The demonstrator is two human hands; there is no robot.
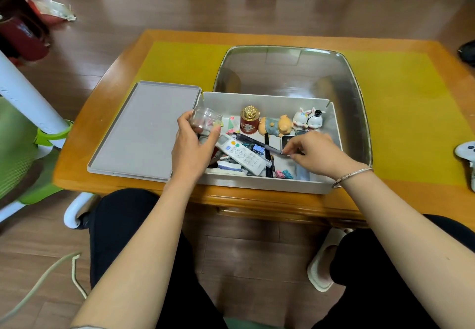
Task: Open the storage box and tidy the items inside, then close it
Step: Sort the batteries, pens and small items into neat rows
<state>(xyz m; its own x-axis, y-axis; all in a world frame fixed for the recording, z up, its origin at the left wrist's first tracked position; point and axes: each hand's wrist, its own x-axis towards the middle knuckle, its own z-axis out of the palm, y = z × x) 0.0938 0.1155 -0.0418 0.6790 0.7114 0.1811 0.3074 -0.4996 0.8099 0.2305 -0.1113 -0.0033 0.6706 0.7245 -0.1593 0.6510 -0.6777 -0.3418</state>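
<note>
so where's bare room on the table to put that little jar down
The grey lid lying left of the box is bare, and so is the yellow mat behind it. The silver tray behind the box is free too. Inside the box it is crowded: remote, pen, figurines, clips.

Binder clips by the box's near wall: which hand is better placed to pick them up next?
Right. The right hand hovers just above the binder clips, while the left hand holds the jar.
</note>
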